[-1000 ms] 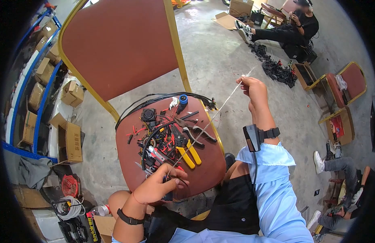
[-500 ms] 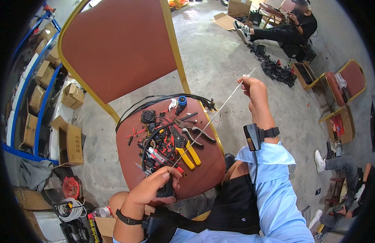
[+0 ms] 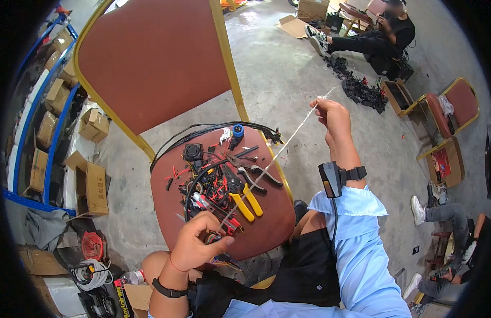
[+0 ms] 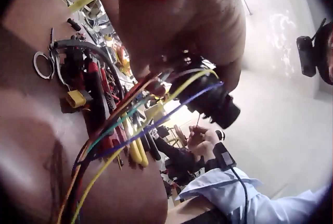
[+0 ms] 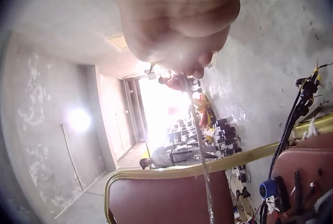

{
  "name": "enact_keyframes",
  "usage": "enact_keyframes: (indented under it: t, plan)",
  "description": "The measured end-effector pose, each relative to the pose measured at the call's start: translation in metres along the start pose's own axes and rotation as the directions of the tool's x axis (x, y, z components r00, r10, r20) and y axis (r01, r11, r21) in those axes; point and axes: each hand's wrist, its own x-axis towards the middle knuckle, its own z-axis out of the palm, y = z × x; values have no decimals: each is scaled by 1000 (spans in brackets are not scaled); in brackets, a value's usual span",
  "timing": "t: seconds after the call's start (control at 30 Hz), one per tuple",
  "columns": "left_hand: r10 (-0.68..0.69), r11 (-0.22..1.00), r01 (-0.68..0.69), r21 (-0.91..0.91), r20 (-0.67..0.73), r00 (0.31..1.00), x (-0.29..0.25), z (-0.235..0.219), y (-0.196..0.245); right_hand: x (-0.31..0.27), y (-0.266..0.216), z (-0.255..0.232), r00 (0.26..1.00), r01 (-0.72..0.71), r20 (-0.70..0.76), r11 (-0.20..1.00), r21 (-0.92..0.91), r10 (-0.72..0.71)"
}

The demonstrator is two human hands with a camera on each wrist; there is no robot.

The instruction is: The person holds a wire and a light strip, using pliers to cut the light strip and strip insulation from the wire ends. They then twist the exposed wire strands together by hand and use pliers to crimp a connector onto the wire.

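A pale, translucent twisted strand (image 3: pixel 292 141) stretches taut and slanting between my two hands, over the chair seat. At its upper end my right hand (image 3: pixel 333 119) pinches it between thumb and fingers, with a short tail beyond. My left hand (image 3: pixel 195 241), low over the seat's front edge, grips a black ribbed connector (image 4: pixel 216 101). Yellow, blue, green and orange wires (image 4: pixel 132 138) hang from that connector in the left wrist view. The strand's lower end reaches the left fingers, where the hand hides it. In the right wrist view the strand (image 5: pixel 203 151) runs down from the fingers.
On the red chair seat (image 3: pixel 168 212) lie yellow-handled pliers (image 3: pixel 246 204), grey-handled cutters (image 3: pixel 258 177), a blue-ended connector (image 3: pixel 237 132), black cables and red wire scraps. The chair back (image 3: pixel 155 63) rises behind. Blue shelving (image 3: pixel 54 143) stands left; seated people (image 3: pixel 399 32) are at right.
My left hand has turned and shifted slightly, so its thumb and the coloured wires show more. My right hand stays in place and the strand remains stretched.
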Motion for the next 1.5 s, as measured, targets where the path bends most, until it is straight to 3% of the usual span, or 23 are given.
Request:
enact_keyframes:
  t: [0.1,0.13,0.2,0.3,0.4,0.5,0.6,0.73,0.77,0.87,0.97,1.07,1.17,1.27,1.47,1.5]
  plan:
    - [205,979,-206,-1,-107,973,7,6,-10,0,1,1,1000,12,7,1000,5,-12]
    - [107,976,-121,-182,-82,991,7,10,-8,-1,-1,1,1000,11,1,1000,6,-11]
    - [-67,857,68,-511,19,998,5,17,3,-1,-1,0,1000,8,-1,1000,0,-8]
    - [-318,788,389,-477,226,921,-1,9,12,0,-1,-2,1000,8,-1,1000,-2,-8]
    - [-384,839,459,-291,282,879,0,4,8,-1,2,-4,1000,3,7,1000,-8,-3]
    - [-218,857,326,-400,292,931,-2,-3,-2,14,8,-6,1000,15,26,1000,-26,-15]
    - [-203,750,335,-570,284,937,-3,-4,-1,7,7,-6,1000,-6,-28,1000,-4,6]
    - [-120,948,209,-242,336,934,-5,-11,-1,2,2,-3,999,-14,-35,1000,10,14]
    - [-198,895,310,-320,336,921,-7,-10,-2,1,1,-3,999,-13,-36,1000,13,13]
    - [-249,898,343,-277,323,913,-6,-4,4,-1,1,-2,999,-12,-35,1000,4,12]
    - [-217,976,212,46,193,957,1,4,20,-1,1,-4,999,-12,-33,1000,-3,12]
    - [-199,973,207,-100,86,976,-1,8,11,0,2,-4,999,-16,-35,1000,-2,16]
    - [-236,930,249,-270,79,969,0,6,-1,2,3,-2,999,-12,-34,1000,11,12]
    - [-402,778,456,-433,215,890,-1,7,-12,3,5,-3,1000,-18,-18,1000,-5,18]
    - [-498,757,598,-263,360,789,3,14,17,4,6,-3,1000,-12,1,1000,-14,12]
    - [-464,801,550,-238,334,820,2,14,12,4,7,-3,1000,-12,-4,1000,-13,12]
